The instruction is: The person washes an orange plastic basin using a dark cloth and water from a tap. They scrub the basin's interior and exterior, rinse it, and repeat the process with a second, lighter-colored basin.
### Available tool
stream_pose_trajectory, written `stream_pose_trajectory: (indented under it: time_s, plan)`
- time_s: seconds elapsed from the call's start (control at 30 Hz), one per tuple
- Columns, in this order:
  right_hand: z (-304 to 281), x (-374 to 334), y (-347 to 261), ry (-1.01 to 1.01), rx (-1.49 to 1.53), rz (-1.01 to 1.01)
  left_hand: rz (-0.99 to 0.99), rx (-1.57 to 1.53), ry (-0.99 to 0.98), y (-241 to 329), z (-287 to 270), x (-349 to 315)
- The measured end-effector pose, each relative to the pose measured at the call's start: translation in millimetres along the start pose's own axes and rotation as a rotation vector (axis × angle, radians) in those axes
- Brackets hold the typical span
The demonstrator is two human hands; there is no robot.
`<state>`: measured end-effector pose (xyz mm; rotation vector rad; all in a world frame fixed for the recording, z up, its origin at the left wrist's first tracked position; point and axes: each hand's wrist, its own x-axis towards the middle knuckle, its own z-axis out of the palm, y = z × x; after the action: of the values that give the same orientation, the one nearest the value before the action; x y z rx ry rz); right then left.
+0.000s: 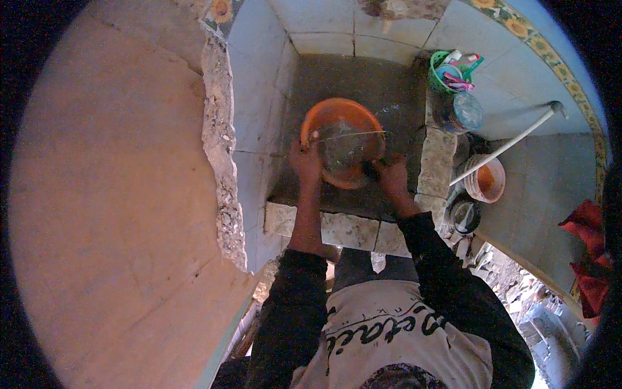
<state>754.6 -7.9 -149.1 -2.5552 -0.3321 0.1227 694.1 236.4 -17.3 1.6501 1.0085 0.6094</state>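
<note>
An orange plastic basin (345, 176) sits in a tiled tank, over its dark grey surface; I cannot tell whether that surface is water or the floor. Greyish, cloudy liquid seems to fill the basin, with light streaks and a thin pale line across it. My left hand (304, 159) is closed on the basin's left rim. At the lower right rim is my right hand (391, 175), with its fingers bent round the edge in shadow. Something dark by its fingertips is too dim to make out.
A pale tiled ledge (350, 230) runs along the tank's near side. On the right stand a green basket (435, 71) of small items, a lidded container (468, 111), a bucket (486, 179) and a slanting white pipe (518, 137). A broken-edged wall (220, 149) rises at left.
</note>
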Motion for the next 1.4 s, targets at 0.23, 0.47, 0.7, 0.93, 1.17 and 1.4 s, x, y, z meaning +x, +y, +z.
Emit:
stream_pose_trajectory:
  time_s: [0.23,0.47,0.7,0.93,1.17,1.4]
  plan:
    - [-23,26,-27,-0.595,0.481,0.407,-0.072,0.358,-0.151,-29,-41,-2]
    - [-4,43,13,-0.402,0.252,0.241,0.179,0.387,-0.452,15,-32,1]
    - [-57,45,-79,-0.471,0.082,0.237,-0.151,0.105,-0.256,-12,-57,1]
    - [6,82,-4,-0.234,0.062,0.009,-0.103,0.342,-0.065,-41,-25,-13]
    - [115,10,45,0.205,-0.092,0.031,0.031,0.147,0.086,-58,37,-46]
    - [21,68,-28,-0.153,0.427,0.098,0.008,0.209,-0.11,-42,-31,-55]
